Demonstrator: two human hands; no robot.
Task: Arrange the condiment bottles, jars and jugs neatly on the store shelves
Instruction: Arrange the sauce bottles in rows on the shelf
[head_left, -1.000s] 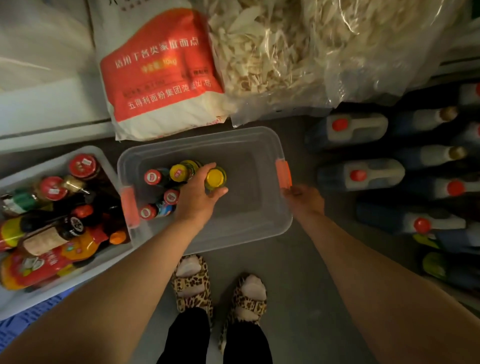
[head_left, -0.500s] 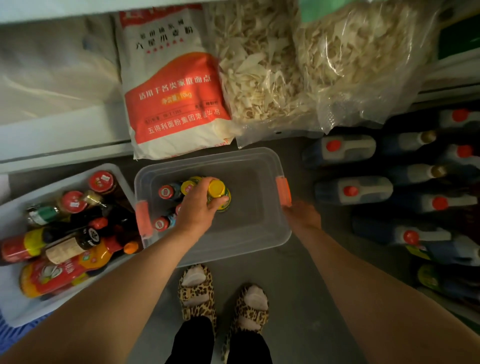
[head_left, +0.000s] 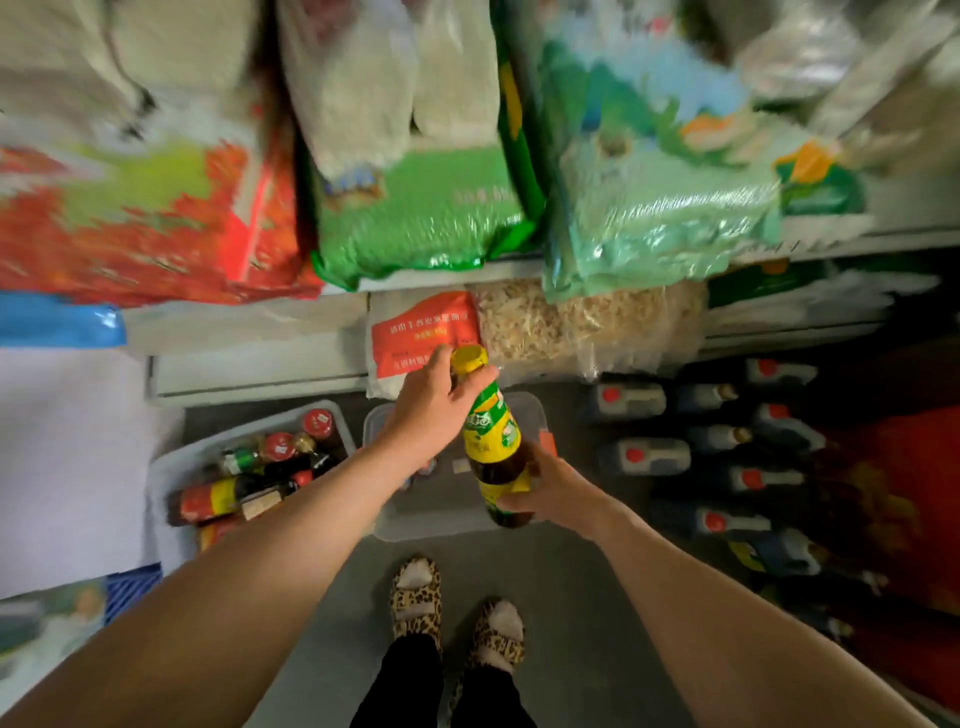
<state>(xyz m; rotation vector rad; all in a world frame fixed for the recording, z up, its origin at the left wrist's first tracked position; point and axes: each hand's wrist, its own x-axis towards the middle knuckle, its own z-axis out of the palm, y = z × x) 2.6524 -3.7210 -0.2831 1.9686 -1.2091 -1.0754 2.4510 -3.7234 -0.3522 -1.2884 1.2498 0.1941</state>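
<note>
The right hand (head_left: 550, 491) is cupping the base of the bottle (head_left: 491, 441) while the left hand (head_left: 434, 410) is gripping its neck under the yellow cap (head_left: 469, 357), holding it tilted in the air above the clear bin (head_left: 457, 519). It is probably glass, full and heavy, likely slick, so supporting base and neck together is looking wise. Farther off, jugs (head_left: 644, 454) are lying right of the bin, below the shelves (head_left: 260, 358).
</note>
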